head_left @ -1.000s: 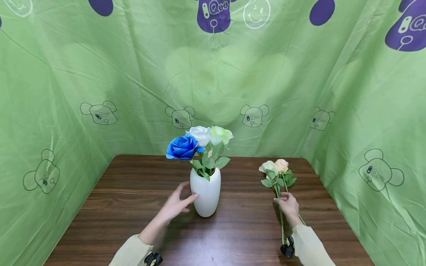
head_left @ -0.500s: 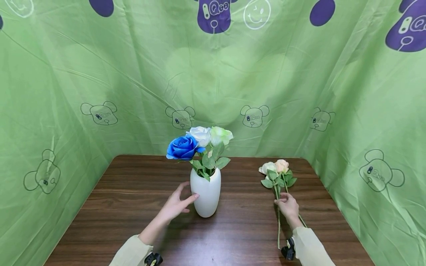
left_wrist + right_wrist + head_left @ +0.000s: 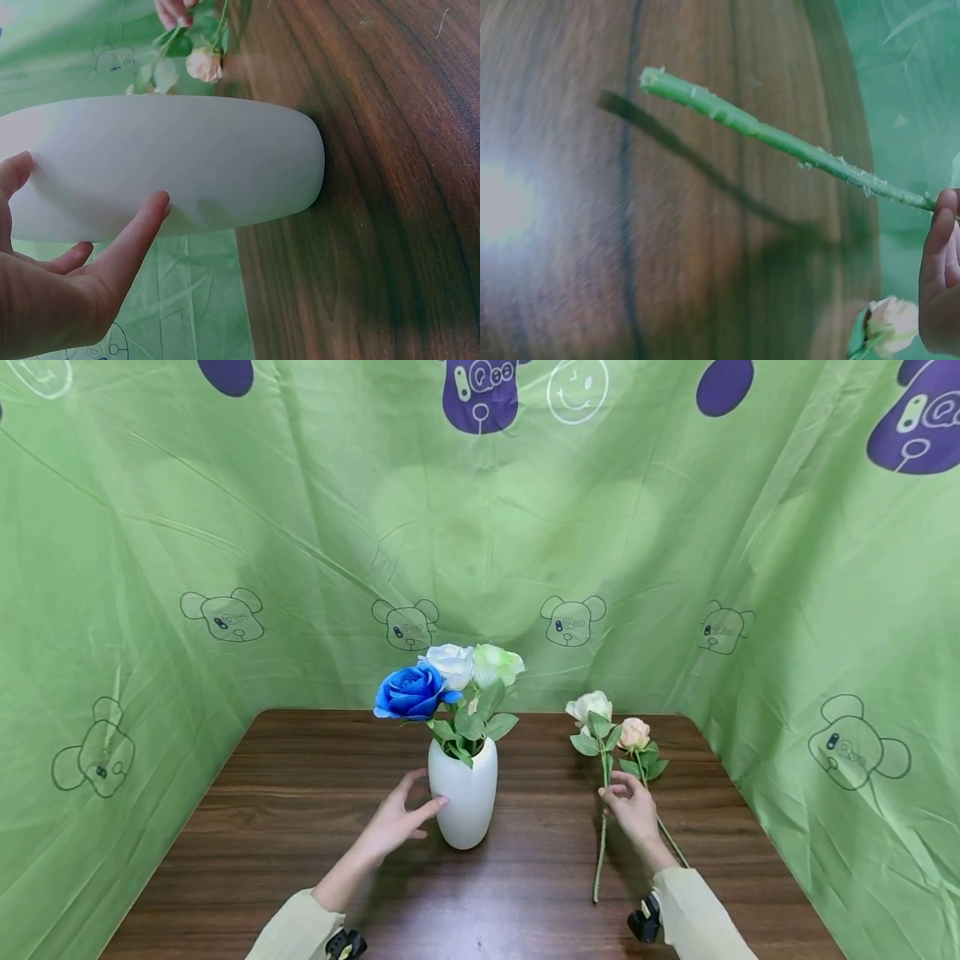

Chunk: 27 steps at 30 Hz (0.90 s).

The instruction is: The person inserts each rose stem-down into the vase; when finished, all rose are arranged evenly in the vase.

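Note:
A white vase [image 3: 463, 797] stands upright on the table, holding a blue rose [image 3: 411, 692], a white rose [image 3: 450, 665] and a pale green rose [image 3: 497, 665]. At its left side, my left hand [image 3: 397, 822] touches the vase with the thumb and spread fingers; the left wrist view shows the thumb lying straight against its wall. To the right, my right hand [image 3: 633, 806] pinches the stem of another white rose [image 3: 589, 708]. That stem's cut end [image 3: 656, 79] hangs above the table in the right wrist view. A peach rose [image 3: 635, 733] lies just beyond my right hand.
The dark wooden table [image 3: 300, 793] has its far edge against a green printed cloth [image 3: 300, 527] that also hangs on both sides. Black wrist cameras sit at both sleeves. The peach rose's stem runs under my right forearm.
My right hand has lifted the white rose and shifted it left, away from the peach rose, which stays on the table. The left hand and vase have not moved.

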Available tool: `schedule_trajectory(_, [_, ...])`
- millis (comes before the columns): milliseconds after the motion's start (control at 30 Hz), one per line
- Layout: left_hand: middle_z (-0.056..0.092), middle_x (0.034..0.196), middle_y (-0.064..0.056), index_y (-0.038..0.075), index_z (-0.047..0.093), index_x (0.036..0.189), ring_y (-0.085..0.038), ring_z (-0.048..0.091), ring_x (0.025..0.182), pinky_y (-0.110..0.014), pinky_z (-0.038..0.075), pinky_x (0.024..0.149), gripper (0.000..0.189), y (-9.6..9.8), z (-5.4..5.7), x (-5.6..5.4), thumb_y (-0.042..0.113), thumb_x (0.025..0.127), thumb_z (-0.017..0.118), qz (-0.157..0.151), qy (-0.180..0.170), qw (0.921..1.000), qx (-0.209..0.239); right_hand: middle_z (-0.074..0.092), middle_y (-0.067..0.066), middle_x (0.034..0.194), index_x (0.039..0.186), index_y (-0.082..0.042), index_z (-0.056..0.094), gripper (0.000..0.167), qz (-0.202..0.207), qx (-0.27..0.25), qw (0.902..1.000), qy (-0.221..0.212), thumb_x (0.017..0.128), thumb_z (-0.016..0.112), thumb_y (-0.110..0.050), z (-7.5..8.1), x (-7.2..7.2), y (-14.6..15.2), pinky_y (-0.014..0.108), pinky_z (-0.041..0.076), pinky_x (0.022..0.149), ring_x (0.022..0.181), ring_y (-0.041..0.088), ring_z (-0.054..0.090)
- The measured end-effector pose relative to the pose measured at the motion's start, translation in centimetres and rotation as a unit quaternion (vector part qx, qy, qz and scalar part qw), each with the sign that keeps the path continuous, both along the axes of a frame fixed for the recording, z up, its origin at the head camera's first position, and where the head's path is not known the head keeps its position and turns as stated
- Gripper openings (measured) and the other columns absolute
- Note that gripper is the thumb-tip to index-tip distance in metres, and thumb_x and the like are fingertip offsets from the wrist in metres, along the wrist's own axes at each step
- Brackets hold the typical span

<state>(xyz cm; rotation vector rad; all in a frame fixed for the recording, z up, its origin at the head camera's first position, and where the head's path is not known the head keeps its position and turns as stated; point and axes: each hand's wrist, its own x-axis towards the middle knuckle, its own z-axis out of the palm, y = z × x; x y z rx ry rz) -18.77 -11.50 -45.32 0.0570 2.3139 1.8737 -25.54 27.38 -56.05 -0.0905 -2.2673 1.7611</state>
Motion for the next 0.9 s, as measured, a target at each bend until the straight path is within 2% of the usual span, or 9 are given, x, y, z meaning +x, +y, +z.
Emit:
schedule_trajectory(200, [0.041, 0.124, -0.021, 0.011, 0.035, 0.131, -0.028, 0.056, 0.091, -0.040, 0.052, 0.060, 0.063, 0.0, 0.2, 0.1, 0.033, 0.080, 0.066, 0.000, 0.002, 1.0000, 0.008, 0.057, 0.009, 0.080, 0.115, -0.008, 0.050, 0.042, 0.030, -0.049, 0.9973, 0.045, 0.078, 0.069, -0.015, -4.9, -3.6, 1.3, 0.026, 0.050, 0.044, 0.051, 0.013, 0.056])
schedule_trajectory(267, [0.041, 0.124, -0.021, 0.011, 0.035, 0.131, -0.028, 0.056, 0.091, -0.041, 0.052, 0.061, 0.064, 0.0, 0.2, 0.1, 0.033, 0.080, 0.065, -0.001, 0.002, 1.0000, 0.006, 0.057, 0.013, 0.081, 0.115, -0.008, 0.051, 0.043, 0.035, -0.064, 0.9959, 0.053, 0.077, 0.069, -0.014, -5.2, -4.2, 1.1, 0.029, 0.050, 0.043, 0.050, 0.016, 0.056])
schedule_trajectory(433, [0.043, 0.123, -0.020, 0.012, 0.035, 0.130, -0.029, 0.055, 0.093, -0.041, 0.052, 0.063, 0.064, 0.0, 0.1, 0.0, 0.035, 0.079, 0.066, -0.002, -0.003, 1.0000, 0.001, 0.057, 0.016, 0.084, 0.116, -0.005, 0.049, 0.042, 0.079, -0.094, 0.9895, 0.076, 0.079, 0.066, -0.007, -3.2, -3.8, 0.0, 0.031, 0.050, 0.043, 0.050, 0.021, 0.057])
schedule_trajectory(567, [0.044, 0.122, -0.020, 0.012, 0.036, 0.130, -0.029, 0.055, 0.093, -0.041, 0.052, 0.063, 0.064, 0.0, 0.0, 0.0, 0.035, 0.079, 0.066, 0.000, -0.002, 1.0000, 0.003, 0.058, 0.016, 0.086, 0.119, -0.006, 0.047, 0.042, 0.106, -0.096, 0.9850, 0.097, 0.081, 0.065, -0.008, -3.0, -4.2, -0.3, 0.034, 0.051, 0.044, 0.051, 0.024, 0.058])
schedule_trajectory(633, [0.044, 0.121, -0.021, 0.010, 0.036, 0.130, -0.029, 0.055, 0.093, -0.040, 0.052, 0.062, 0.062, 0.1, 1.0, 0.4, 0.032, 0.080, 0.066, -0.001, -0.002, 1.0000, 0.004, 0.058, 0.016, 0.088, 0.119, -0.009, 0.047, 0.042, 0.112, -0.095, 0.9835, 0.105, 0.081, 0.065, -0.012, -3.3, -4.7, -0.4, 0.036, 0.051, 0.045, 0.052, 0.026, 0.058])
schedule_trajectory(667, [0.044, 0.121, -0.022, 0.009, 0.036, 0.130, -0.030, 0.055, 0.092, -0.040, 0.052, 0.062, 0.061, 0.2, 1.6, 0.7, 0.030, 0.080, 0.065, -0.002, -0.001, 1.0000, 0.005, 0.057, 0.016, 0.089, 0.120, -0.011, 0.047, 0.043, 0.102, -0.083, 0.9852, 0.110, 0.081, 0.066, -0.014, -4.9, -5.8, 0.1, 0.037, 0.050, 0.044, 0.052, 0.027, 0.058])
schedule_trajectory(800, [0.044, 0.120, -0.024, 0.004, 0.035, 0.129, -0.031, 0.055, 0.092, -0.040, 0.052, 0.062, 0.058, 0.5, 3.6, 1.7, 0.024, 0.082, 0.064, -0.005, -0.003, 1.0000, 0.005, 0.056, 0.017, 0.091, 0.122, -0.007, 0.045, 0.044, 0.130, -0.114, 0.9735, 0.150, 0.082, 0.063, -0.006, -4.2, -6.0, -0.4, 0.037, 0.050, 0.045, 0.054, 0.027, 0.058])
schedule_trajectory(833, [0.044, 0.119, -0.024, 0.004, 0.035, 0.129, -0.031, 0.055, 0.092, -0.041, 0.052, 0.063, 0.058, 0.5, 3.5, 1.6, 0.024, 0.082, 0.064, -0.006, -0.004, 1.0000, 0.006, 0.057, 0.016, 0.089, 0.121, -0.005, 0.045, 0.042, 0.147, -0.132, 0.9671, 0.160, 0.082, 0.062, -0.003, -2.0, -4.7, -1.2, 0.035, 0.051, 0.046, 0.054, 0.025, 0.058])
schedule_trajectory(900, [0.045, 0.119, -0.024, 0.005, 0.035, 0.130, -0.031, 0.055, 0.092, -0.042, 0.052, 0.063, 0.059, 0.4, 3.1, 1.4, 0.024, 0.082, 0.064, -0.006, -0.005, 0.9999, 0.008, 0.057, 0.019, 0.090, 0.121, -0.001, 0.042, 0.043, 0.159, -0.154, 0.9603, 0.170, 0.082, 0.059, 0.002, -1.7, -4.9, -1.5, 0.035, 0.051, 0.048, 0.055, 0.026, 0.058])
